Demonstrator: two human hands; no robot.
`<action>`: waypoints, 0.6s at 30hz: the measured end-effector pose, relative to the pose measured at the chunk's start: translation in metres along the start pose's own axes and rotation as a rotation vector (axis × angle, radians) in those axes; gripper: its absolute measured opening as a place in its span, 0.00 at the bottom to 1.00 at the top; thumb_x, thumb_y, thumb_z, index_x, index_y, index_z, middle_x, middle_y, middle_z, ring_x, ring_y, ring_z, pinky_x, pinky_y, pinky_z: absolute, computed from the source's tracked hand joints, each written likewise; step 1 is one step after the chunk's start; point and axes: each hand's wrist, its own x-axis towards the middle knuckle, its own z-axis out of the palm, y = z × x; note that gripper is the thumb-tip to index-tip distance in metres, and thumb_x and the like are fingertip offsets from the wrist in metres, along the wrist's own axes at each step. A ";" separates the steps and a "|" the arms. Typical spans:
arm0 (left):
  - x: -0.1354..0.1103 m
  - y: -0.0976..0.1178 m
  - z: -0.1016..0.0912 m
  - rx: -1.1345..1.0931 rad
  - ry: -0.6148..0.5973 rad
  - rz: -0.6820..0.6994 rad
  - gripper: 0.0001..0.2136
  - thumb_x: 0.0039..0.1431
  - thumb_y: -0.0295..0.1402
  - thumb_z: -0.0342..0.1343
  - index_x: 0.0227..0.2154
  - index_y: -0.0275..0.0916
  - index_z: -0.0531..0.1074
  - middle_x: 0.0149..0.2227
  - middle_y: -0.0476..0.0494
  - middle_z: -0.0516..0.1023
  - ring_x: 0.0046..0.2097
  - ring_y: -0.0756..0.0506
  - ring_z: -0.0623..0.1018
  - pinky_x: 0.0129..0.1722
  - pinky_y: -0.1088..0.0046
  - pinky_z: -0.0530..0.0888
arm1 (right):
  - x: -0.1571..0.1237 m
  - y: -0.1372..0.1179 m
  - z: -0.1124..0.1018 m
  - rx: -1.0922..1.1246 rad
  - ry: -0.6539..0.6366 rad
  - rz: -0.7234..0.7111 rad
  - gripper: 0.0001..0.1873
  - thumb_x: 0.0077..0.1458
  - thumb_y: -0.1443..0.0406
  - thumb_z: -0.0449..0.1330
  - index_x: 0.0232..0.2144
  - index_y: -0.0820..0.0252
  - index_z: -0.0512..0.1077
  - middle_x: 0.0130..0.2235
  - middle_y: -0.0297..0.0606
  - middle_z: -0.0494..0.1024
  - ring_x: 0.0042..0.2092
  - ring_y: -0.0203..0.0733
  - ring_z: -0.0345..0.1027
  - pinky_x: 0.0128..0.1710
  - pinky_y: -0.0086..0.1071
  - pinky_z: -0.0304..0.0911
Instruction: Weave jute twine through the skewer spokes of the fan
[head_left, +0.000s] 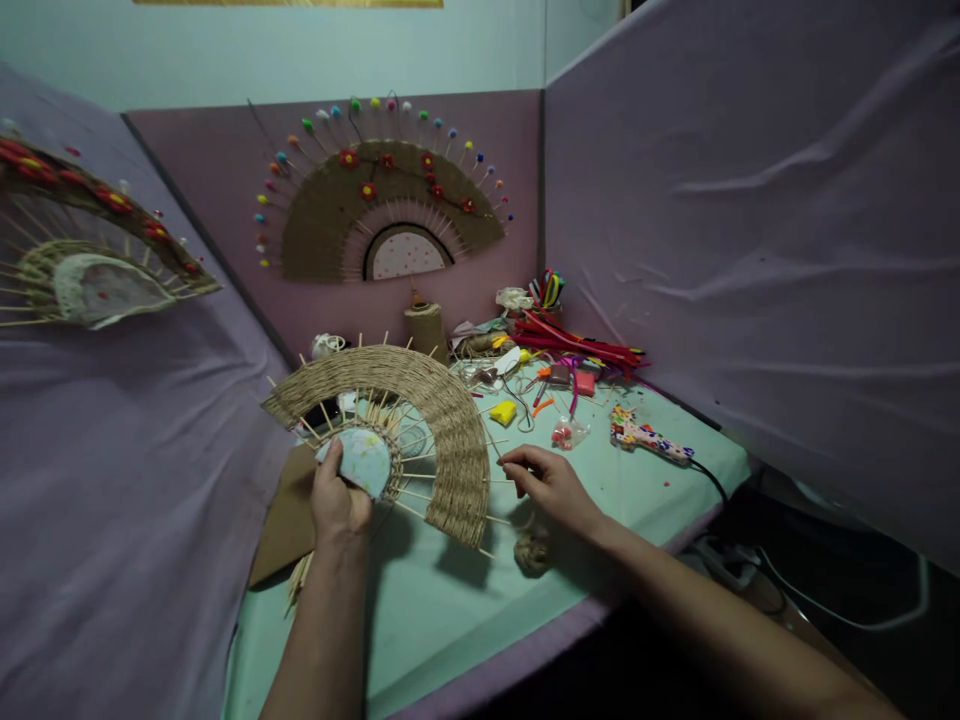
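My left hand [343, 500] grips a woven fan [457, 440] by its fabric-covered half-round centre, thumb on the pale floral cloth. Thin sticks spread out from that centre, and a wide band of twine is woven across them, with the stick tips poking past the outer edge. At the fan's right edge, my right hand [551, 485] pinches a strand of twine between thumb and fingers, close to the stick ends. Below that hand a small ball of twine [532, 553] lies on the table.
On the pale green table [600, 510] are a patterned glue gun [649, 438] with a cord, a yellow lump [503, 412], red pipe cleaners [577, 340] and a twine spool [426, 330]. A finished fan [315, 225] hangs on the back panel, another on the left.
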 end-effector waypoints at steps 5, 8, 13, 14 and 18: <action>-0.001 0.002 0.003 -0.012 0.038 -0.041 0.08 0.58 0.25 0.48 0.27 0.37 0.72 0.29 0.50 0.77 0.35 0.51 0.77 0.42 0.74 0.73 | 0.002 0.004 0.004 0.280 -0.056 0.184 0.13 0.51 0.58 0.59 0.32 0.63 0.71 0.25 0.31 0.69 0.23 0.30 0.62 0.24 0.25 0.60; -0.002 0.002 0.004 -0.026 0.054 -0.032 0.08 0.58 0.25 0.48 0.27 0.37 0.72 0.29 0.50 0.77 0.35 0.51 0.77 0.43 0.73 0.73 | -0.002 0.006 0.010 0.342 -0.085 0.250 0.15 0.50 0.55 0.59 0.32 0.62 0.70 0.24 0.30 0.68 0.21 0.29 0.60 0.21 0.25 0.58; 0.002 0.000 -0.001 -0.040 0.061 0.033 0.06 0.57 0.25 0.50 0.30 0.38 0.71 0.31 0.50 0.77 0.38 0.51 0.77 0.44 0.70 0.73 | -0.010 0.008 0.019 0.217 -0.113 0.232 0.14 0.56 0.57 0.53 0.36 0.61 0.71 0.24 0.31 0.68 0.20 0.30 0.60 0.20 0.26 0.59; 0.003 -0.001 -0.002 -0.031 0.055 0.058 0.05 0.57 0.25 0.50 0.31 0.38 0.71 0.32 0.50 0.77 0.38 0.51 0.77 0.44 0.70 0.73 | -0.011 0.008 0.019 0.146 -0.101 0.179 0.13 0.57 0.58 0.53 0.36 0.61 0.72 0.26 0.33 0.70 0.22 0.32 0.62 0.23 0.27 0.61; 0.007 -0.003 -0.007 0.020 0.048 0.195 0.06 0.53 0.27 0.54 0.35 0.39 0.69 0.35 0.50 0.76 0.40 0.50 0.76 0.43 0.68 0.73 | -0.013 0.007 0.013 -0.187 -0.052 -0.122 0.12 0.59 0.65 0.50 0.40 0.61 0.73 0.34 0.40 0.73 0.36 0.38 0.68 0.38 0.32 0.64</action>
